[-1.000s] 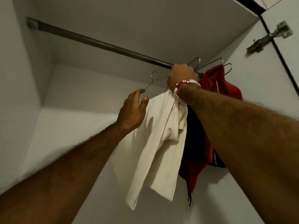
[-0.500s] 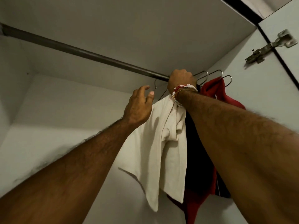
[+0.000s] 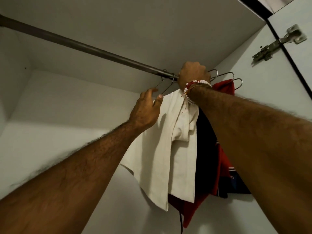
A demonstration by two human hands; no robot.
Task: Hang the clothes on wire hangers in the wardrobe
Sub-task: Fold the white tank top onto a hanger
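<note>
- Up at the right end of the dark metal wardrobe rail (image 3: pixel 84 46): the right hand (image 3: pixel 194 74) is a tight fist pressed against the bar. It looks clamped on the neck of the thin grey wire hanger (image 3: pixel 166 88), but what's inside the fist is hidden.
- The cream cotton shirt (image 3: pixel 162 149) hangs straight down from under that wrist. It's bunched at the collar and lopsided, with more cloth on the left.
- The left hand (image 3: pixel 146 109) is loose, fingers extended and holding nothing, thumb tip just beside the hanger's exposed shoulder wire.
- A red garment (image 3: pixel 225 87) and a dark navy garment (image 3: pixel 206 149) are already hung, packed tight against the cream shirt on its right. The bare wire hooks (image 3: pixel 233 76) are crowded there too.
- Can't tell whether the hook is fully over the rail; the fist covers it.
- Risks:
  - Letting go before the hook seats means the hanger drops, shirt with it.
  - The uneven drape could let the shirt slide off the wire's bare shoulder.
  - The hook may snag a neighbouring hook instead of the rail.
  - The beaded wrist bracelet (image 3: pixel 197 83) has loose threads that could catch on the wire.
</note>
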